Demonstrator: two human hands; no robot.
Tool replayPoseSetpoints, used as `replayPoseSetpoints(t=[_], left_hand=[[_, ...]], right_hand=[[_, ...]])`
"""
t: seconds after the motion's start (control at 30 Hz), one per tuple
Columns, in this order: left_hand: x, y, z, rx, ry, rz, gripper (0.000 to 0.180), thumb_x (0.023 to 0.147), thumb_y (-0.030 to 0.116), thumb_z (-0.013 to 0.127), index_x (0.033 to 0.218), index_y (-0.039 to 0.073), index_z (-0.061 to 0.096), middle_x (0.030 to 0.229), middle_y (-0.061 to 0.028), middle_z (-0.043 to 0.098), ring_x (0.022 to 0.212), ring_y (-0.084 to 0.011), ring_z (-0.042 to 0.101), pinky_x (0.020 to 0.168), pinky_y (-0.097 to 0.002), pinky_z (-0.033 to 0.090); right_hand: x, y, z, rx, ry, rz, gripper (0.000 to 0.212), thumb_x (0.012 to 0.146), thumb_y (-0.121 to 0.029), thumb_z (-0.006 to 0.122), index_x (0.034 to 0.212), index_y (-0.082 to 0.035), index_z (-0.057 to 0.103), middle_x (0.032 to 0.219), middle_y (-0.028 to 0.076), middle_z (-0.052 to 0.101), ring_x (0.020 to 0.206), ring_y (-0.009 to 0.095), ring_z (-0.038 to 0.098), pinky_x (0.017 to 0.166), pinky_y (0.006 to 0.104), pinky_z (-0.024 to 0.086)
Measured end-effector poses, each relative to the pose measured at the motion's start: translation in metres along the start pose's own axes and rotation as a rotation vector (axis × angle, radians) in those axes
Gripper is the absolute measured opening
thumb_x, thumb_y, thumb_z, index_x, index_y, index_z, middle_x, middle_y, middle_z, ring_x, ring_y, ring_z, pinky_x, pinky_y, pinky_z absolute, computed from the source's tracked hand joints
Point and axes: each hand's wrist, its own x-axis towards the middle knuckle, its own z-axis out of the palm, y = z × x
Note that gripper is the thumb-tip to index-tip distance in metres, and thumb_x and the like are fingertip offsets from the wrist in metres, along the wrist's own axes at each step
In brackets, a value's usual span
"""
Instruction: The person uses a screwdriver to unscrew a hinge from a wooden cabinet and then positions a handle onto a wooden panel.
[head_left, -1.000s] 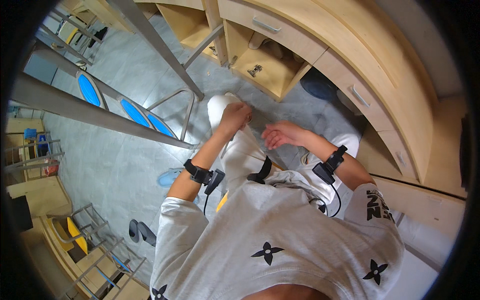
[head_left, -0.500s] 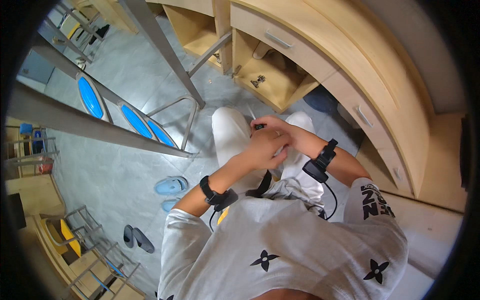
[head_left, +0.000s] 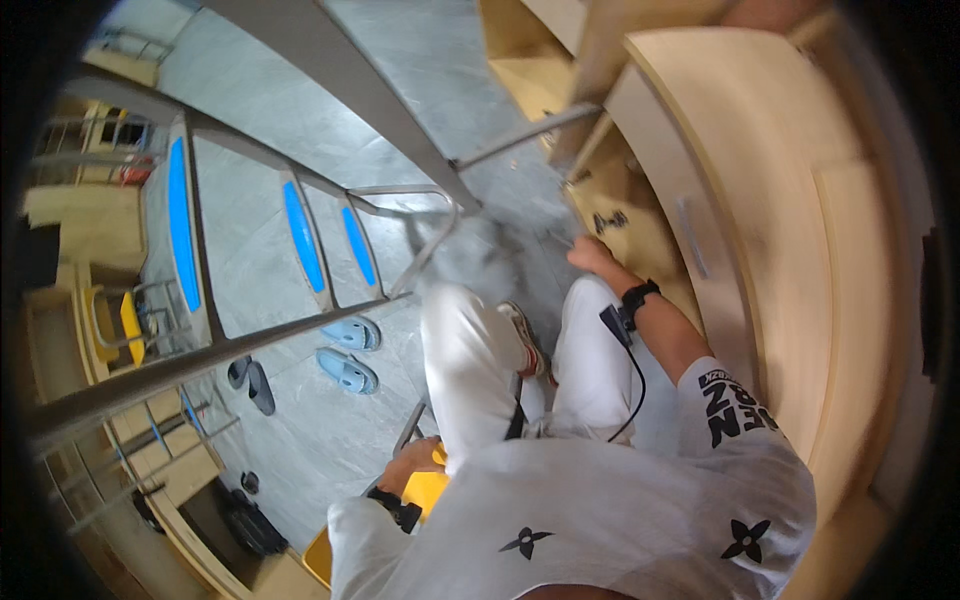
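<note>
My right hand (head_left: 590,255) is closed in a fist in front of the open wooden cabinet (head_left: 648,205). A thin shaft pokes out of it toward the left, faint and blurred, like a screwdriver's; the fingers hide the rest. Close beyond that hand, a metal hinge (head_left: 610,222) shows on the cabinet's wooden panel. Down at my left side, my left hand (head_left: 410,465) is wrapped round the edge of the yellow chair seat (head_left: 428,492) beneath me. Both wrists carry black straps with small boxes.
A grey metal ladder with blue treads (head_left: 303,235) crosses the left side, close to my knees. Light blue slippers (head_left: 348,370) and dark slippers (head_left: 258,388) lie on the grey tiled floor. The curved wooden desk (head_left: 760,130) rises on the right.
My hands were together above my lap and are now apart. The right has reached forward to the cabinet, the left has dropped to the seat. The view has turned and shifted.
</note>
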Motion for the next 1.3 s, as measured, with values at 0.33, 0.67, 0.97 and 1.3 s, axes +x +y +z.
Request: replayPoseSetpoints(t=[0.33,0.67,0.97,1.3], left_hand=[[0.006,0.032,-0.003,-0.069,-0.066,-0.259,0.057,0.053,0.042,0.080,0.099,0.009,0.069,0.092,-0.0143,0.068,0.087,-0.0296,0.065,0.076,-0.0369,0.050],[-0.077,-0.062,-0.022,-0.785,0.336,-0.576,0.059,0.050,0.021,0.082,0.102,0.001,0.064,0.081,-0.0123,0.068,0.072,-0.0281,0.065,0.068,-0.0369,0.052],[-0.062,-0.093,0.020,-0.469,0.769,-0.418,0.075,0.036,0.016,0.087,0.106,0.003,0.062,0.105,-0.0134,0.061,0.098,-0.0312,0.056,0.086,-0.0393,0.045],[-0.051,-0.082,-0.009,-0.407,0.531,-0.370,0.085,0.038,0.035,0.091,0.110,0.001,0.061,0.111,-0.0168,0.058,0.115,-0.0308,0.048,0.096,-0.0384,0.042]], right_hand=[[0.066,-0.015,0.038,-0.034,-0.238,0.082,0.034,0.075,-0.016,0.055,0.102,0.001,0.063,0.100,0.021,0.064,0.096,0.034,0.061,0.080,0.0410,0.048],[0.177,-0.023,0.115,0.160,-0.317,0.029,0.035,0.075,-0.025,0.050,0.084,0.006,0.062,0.082,0.023,0.064,0.080,0.038,0.063,0.071,0.0446,0.048],[0.296,0.012,0.156,0.416,0.481,0.191,0.028,0.077,-0.027,0.055,0.083,-0.002,0.065,0.085,0.024,0.063,0.085,0.044,0.059,0.074,0.0479,0.048],[0.358,0.009,0.162,0.259,0.445,0.271,0.030,0.077,-0.028,0.061,0.087,0.000,0.067,0.092,0.023,0.065,0.088,0.037,0.063,0.076,0.0452,0.050]])
